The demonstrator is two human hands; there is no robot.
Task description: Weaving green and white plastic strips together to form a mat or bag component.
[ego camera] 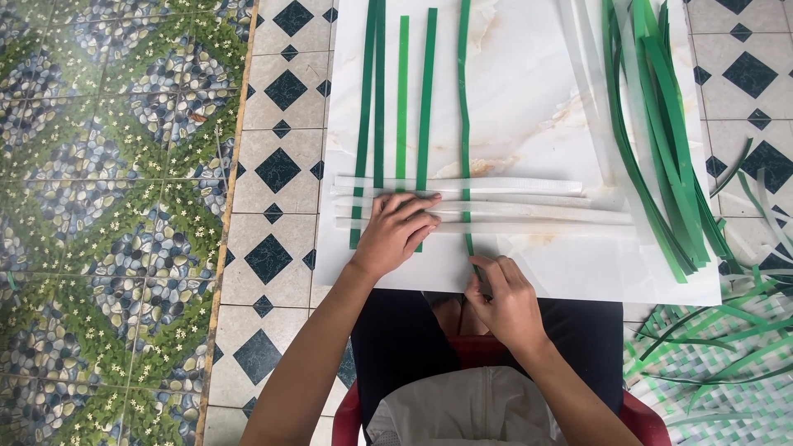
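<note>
The left hand (395, 231) lies flat, fingers spread, pressing the white strips (479, 202) where the green strips (402, 107) cross them on the white board (529, 91); the right hand (502, 299) pinches the near end of one green strip (465, 124); a loose pile of green strips (661, 140) lies at the right.

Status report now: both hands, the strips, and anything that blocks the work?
Left hand flat on white strips, pressing. Right hand pinches near end of fifth green strip. Loose green strips piled at right, apart; nothing blocks.
</note>
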